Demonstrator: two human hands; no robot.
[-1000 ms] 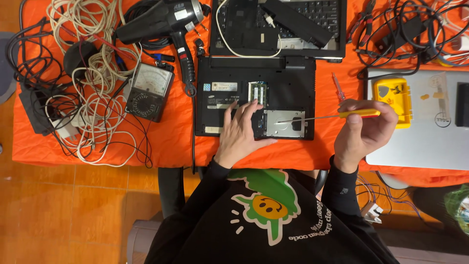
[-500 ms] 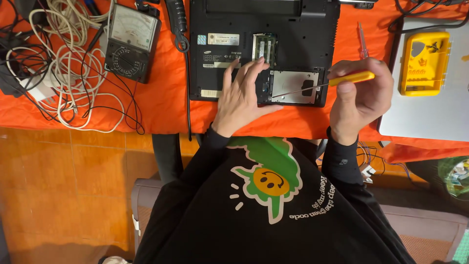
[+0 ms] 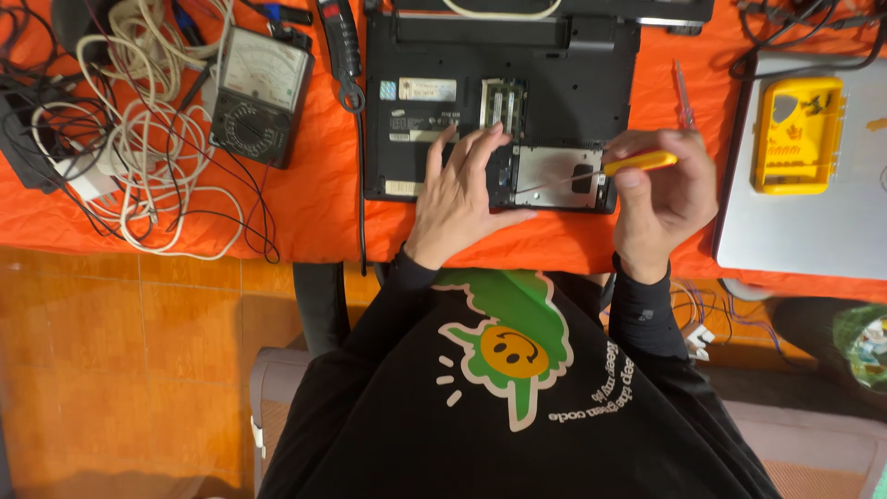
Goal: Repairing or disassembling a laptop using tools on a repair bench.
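An orange cloth [image 3: 314,203] covers the table across the whole upper half of the frame, and below it the person's black top with its green and orange printed figure [image 3: 504,346] fills the lower middle. At the top centre lies a black laptop [image 3: 573,83], turned bottom side up with its service bays uncovered, one showing a silvery metal plate [image 3: 554,171] near the laptop's lower edge. At the right edge rests a closed silver laptop [image 3: 804,231], and a yellow plastic case [image 3: 799,134] sits on top of it. In the upper left a tangle of white and black cables [image 3: 129,157] sprawls over the cloth, and just right of it sits an analog multimeter [image 3: 261,94], tilted, with a dial below its scale.

The left hand [image 3: 462,199] lies flat, fingers spread and relaxed, pressing on the black laptop just left of the metal plate, gripping nothing. The right hand [image 3: 661,199] is clenched around the yellow handle of a screwdriver [image 3: 605,169], right of centre in the frame; the thin shaft runs leftward and its tip rests over the metal plate, close to the left hand's fingertips. A slim red pen-like tool [image 3: 684,97] lies on the cloth just above the right hand, between the two laptops.
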